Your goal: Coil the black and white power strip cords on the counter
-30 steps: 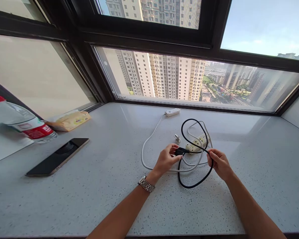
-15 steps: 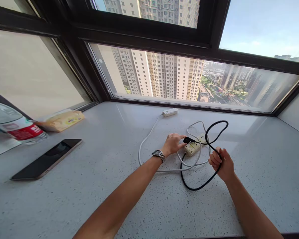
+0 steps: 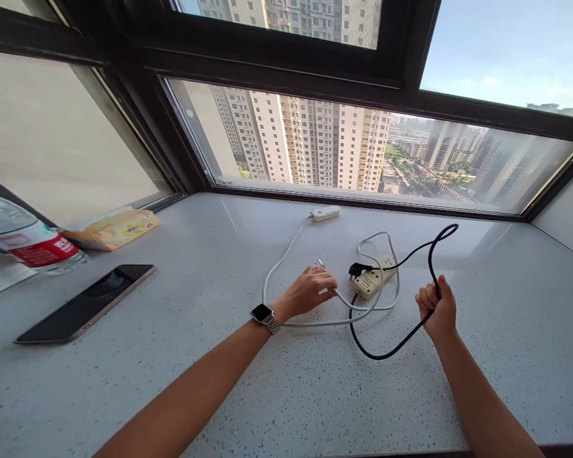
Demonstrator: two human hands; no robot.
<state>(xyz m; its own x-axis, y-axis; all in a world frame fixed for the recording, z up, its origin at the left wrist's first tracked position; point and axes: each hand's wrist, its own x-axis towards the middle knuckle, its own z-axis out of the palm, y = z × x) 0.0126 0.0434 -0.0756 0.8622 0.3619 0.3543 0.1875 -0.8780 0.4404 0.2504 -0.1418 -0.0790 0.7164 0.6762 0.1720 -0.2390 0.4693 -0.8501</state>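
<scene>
A black cable point(image 3: 430, 267) is gripped in the right hand point(image 3: 437, 312), whose fingers point(image 3: 426, 299) are curled fully shut around it. From the fist the cable rises in a loop toward the window and also sweeps down in an arc over the speckled grey surface point(image 3: 219, 381). Its black plug point(image 3: 358, 270) is seated at the near end of a cream power strip point(image 3: 373, 281), which lies between the two hands.

The left hand point(image 3: 310, 291) is laid palm down on the surface, its fingers loosely bent over the white cord point(image 3: 277, 273) of the strip; whether the cord is actually pinched cannot be told. A metal watch point(image 3: 265, 316) is worn on that wrist. A small white adapter point(image 3: 325, 213) lies near the window.

At far left a dark phone point(image 3: 86, 302) lies flat, with a yellow tissue pack point(image 3: 112, 229) and a clear bottle point(image 3: 23, 238) behind it. The bottle's red label carries print too small to be read.
</scene>
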